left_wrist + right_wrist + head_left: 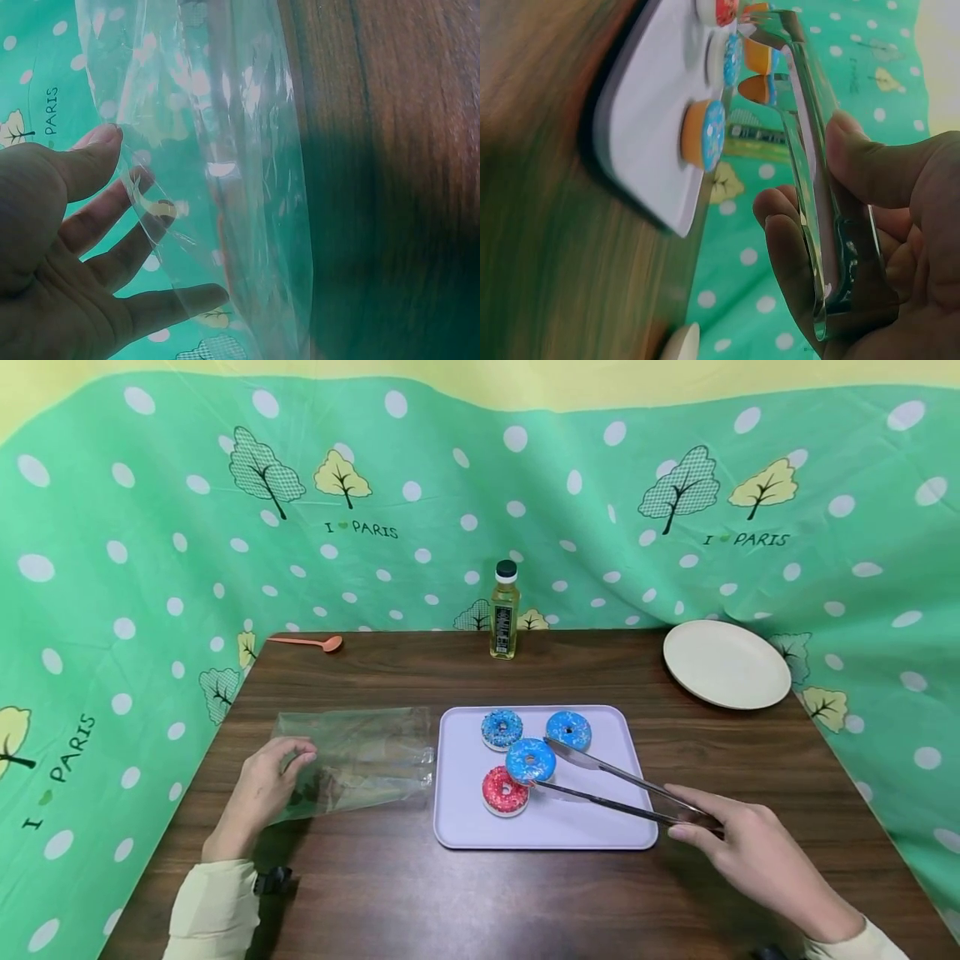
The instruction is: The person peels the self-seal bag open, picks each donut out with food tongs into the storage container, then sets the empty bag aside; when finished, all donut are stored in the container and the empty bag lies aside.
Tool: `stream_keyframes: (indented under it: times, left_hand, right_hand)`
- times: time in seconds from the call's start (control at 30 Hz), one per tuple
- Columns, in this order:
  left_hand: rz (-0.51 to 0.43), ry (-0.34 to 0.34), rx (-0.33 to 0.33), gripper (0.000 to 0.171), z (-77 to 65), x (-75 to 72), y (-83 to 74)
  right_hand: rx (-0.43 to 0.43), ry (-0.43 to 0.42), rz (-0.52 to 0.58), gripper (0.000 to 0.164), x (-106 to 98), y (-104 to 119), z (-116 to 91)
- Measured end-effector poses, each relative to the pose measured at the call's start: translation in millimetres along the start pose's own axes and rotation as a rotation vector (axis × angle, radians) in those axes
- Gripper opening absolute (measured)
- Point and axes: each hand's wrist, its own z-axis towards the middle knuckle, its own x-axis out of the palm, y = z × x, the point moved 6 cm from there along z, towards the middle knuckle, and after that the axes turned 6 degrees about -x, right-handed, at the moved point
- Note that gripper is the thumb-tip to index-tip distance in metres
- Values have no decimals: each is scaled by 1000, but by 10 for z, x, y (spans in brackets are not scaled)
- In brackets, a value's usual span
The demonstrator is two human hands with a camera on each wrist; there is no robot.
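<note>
My left hand (261, 785) pinches the open edge of a clear plastic bag (371, 747) between thumb and fingers, left of the tray. Some of its fingers show through the film in the left wrist view. Metal tongs (626, 806) are in my right hand (761, 843), thumb on one arm and fingers on the other. Their tips grip a blue doughnut (530, 750), lifted over the lilac tray (592, 831). On the tray lie a red doughnut (498, 802), a speckled blue doughnut (495, 737) and another blue doughnut (576, 722).
A bottle of yellow liquid (504, 622) stands at the table's back edge. A cream plate (726, 664) lies at the back right, and an orange spoon (330, 644) at the back left. Dotted green cloth (450, 493) hangs behind the dark wooden table (375, 893).
</note>
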Motion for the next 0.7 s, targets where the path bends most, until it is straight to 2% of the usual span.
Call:
stream_keyframes:
  times: [0.2, 0.43, 0.7]
  left_hand:
    - [-3, -11, 12, 10, 3, 8, 0]
    - [-9, -23, 36, 8, 23, 27, -12]
    - [-3, -17, 39, 9, 11, 41, -12]
  right_hand:
    - [35, 2, -43, 45, -56, -144, -152]
    - [114, 58, -48, 46, -86, -295, -298]
    - [96, 102, -73, 46, -111, -371, -342]
